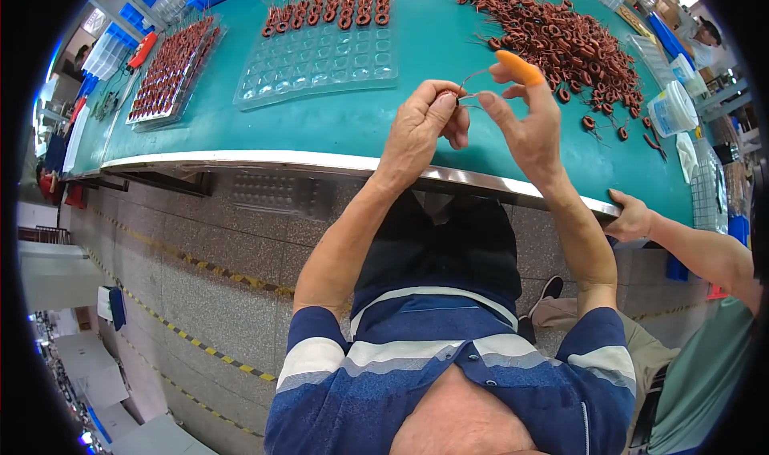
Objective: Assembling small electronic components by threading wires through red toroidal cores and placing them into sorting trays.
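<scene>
Two bare hands meet just past the pale metal edge (280, 158) of the green table (304, 128). The left hand (418, 126) has its fingers pinched on a small reddish-brown ring (450, 94) with thin wire leads (471, 96); beside it, the right hand (531, 130) has its thumb well parted from a finger in a smooth orange cover (519, 69), though I cannot tell whether either touches a lead. To the right, a co-worker's hand (631, 217) rests on the same edge. Such leads could bend or snap if pulled hard, and a ring slipping from the pinch could drop to the speckled floor (240, 311).

Farther off, a clear, glossy plastic tray (316, 66) has moulded pockets, its far rows filled with rings, wires bristling upward; a jolt could unseat them. Left of it, a second tray (152, 120) is packed with rings. On the right, a tangled heap (553, 38) lies near a white plastic tub (673, 109); snagged wires there could drag several rings up together.
</scene>
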